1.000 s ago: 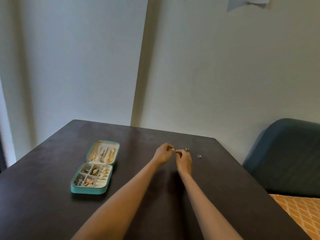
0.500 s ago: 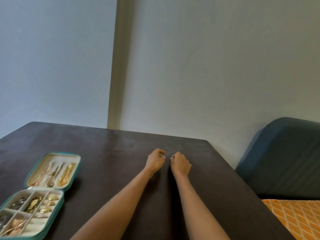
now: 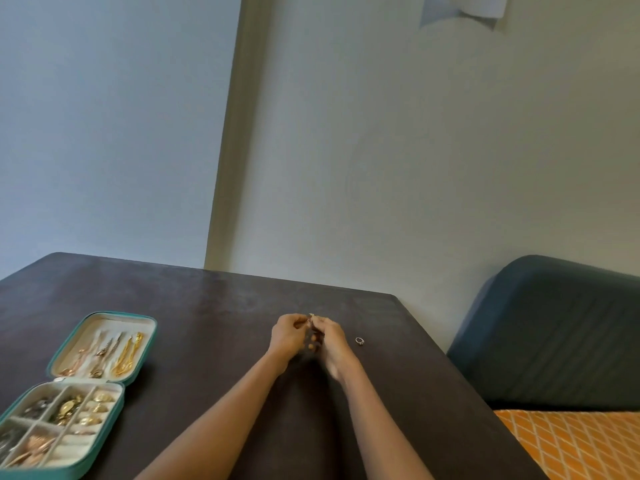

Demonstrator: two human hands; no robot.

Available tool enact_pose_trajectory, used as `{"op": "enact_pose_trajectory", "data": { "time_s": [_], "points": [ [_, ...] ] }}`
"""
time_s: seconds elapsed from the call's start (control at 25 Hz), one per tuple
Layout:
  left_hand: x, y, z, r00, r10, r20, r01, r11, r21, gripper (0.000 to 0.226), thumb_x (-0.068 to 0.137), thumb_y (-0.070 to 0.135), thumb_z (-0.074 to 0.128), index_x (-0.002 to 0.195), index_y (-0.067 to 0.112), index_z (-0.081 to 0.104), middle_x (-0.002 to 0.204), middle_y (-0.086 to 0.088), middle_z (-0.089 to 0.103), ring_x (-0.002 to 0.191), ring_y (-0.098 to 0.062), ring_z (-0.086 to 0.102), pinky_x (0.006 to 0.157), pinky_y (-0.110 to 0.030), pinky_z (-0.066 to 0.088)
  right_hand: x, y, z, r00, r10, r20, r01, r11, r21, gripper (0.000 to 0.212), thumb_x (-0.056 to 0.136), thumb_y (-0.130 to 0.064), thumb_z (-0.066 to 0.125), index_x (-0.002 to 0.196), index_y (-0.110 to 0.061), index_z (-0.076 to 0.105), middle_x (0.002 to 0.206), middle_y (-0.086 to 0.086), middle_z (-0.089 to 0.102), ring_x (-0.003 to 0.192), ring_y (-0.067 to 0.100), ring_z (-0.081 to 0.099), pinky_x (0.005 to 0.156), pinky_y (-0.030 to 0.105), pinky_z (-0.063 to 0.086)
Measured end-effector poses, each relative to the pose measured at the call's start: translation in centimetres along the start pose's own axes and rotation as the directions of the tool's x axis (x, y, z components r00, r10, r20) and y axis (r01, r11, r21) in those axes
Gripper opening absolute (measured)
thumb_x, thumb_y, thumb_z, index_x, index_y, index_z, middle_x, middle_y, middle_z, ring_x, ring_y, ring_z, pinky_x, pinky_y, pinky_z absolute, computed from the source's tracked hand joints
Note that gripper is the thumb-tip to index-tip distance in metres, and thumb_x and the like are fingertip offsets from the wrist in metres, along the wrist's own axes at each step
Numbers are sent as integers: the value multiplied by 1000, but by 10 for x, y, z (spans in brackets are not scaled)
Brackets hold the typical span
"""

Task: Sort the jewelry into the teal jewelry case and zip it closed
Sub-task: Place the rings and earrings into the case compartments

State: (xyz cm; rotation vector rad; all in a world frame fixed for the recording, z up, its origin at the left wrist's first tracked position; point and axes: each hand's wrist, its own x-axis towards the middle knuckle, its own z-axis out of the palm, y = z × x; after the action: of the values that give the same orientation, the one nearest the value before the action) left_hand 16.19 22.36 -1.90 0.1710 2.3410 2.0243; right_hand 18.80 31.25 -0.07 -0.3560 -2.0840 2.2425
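The teal jewelry case (image 3: 78, 466) lies open at the table's left front, gold chains strapped in its lid and several pieces in its cream compartments. My left hand (image 3: 288, 336) and my right hand (image 3: 330, 336) meet above the middle of the dark table (image 3: 207, 323), fingers curled, pinching a small piece of jewelry (image 3: 311, 317) between them. It is too small to identify. A silver ring (image 3: 360, 340) lies on the table just right of my right hand.
The table's right edge runs close beside a dark blue upholstered seat (image 3: 554, 334). An orange patterned cloth (image 3: 575, 441) lies at the lower right. Walls stand right behind the table's far edge.
Both hands lifted off the table and came together, now pinching a small piece between them. The camera view shifted, and the ring to the right shows again.
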Motion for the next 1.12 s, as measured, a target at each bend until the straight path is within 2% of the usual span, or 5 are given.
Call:
{"op": "enact_pose_trajectory", "data": {
  "time_s": [0.16,0.36,0.52,0.76,1.12],
  "points": [
    [-31,11,-24,999,41,16,-38,982,-185,15,91,10,59,98,5,71,82,-12,71,75,-20,69,75,-33,59,-34,-5,7,993,-47,110,16,965,263,18,99,-12,36,96,-10,54,75,2,53,62,10,50,54,23,47],
    [-67,19,-59,992,114,50,-102,973,-205,10,87,14,63,91,9,71,86,-11,72,77,-18,68,72,-24,57,-67,0,18,989,-105,105,90,985,145,19,99,-11,39,102,-11,58,88,4,64,76,14,60,65,25,48],
    [-80,21,-86,984,167,62,-166,986,-28,12,86,18,66,92,9,72,85,-9,71,74,-13,65,72,-21,55,-83,-5,24,952,-289,105,294,955,-33,23,93,-6,54,111,-16,65,101,1,69,92,14,65,74,24,54],
    [-101,31,-139,953,219,211,-278,907,315,17,82,24,71,91,10,75,75,0,68,65,-7,62,63,-18,50,-108,-23,42,889,-381,252,456,780,-428,18,81,-11,71,99,-7,74,94,9,74,77,10,68,70,17,55],
    [-148,5,-251,953,164,256,-273,831,484,18,79,20,74,95,14,74,87,1,70,82,-8,62,80,-22,50,-145,16,135,831,-344,438,522,753,-400,17,78,-9,74,95,-8,75,87,7,74,75,9,68,75,22,57]
  ]
}}
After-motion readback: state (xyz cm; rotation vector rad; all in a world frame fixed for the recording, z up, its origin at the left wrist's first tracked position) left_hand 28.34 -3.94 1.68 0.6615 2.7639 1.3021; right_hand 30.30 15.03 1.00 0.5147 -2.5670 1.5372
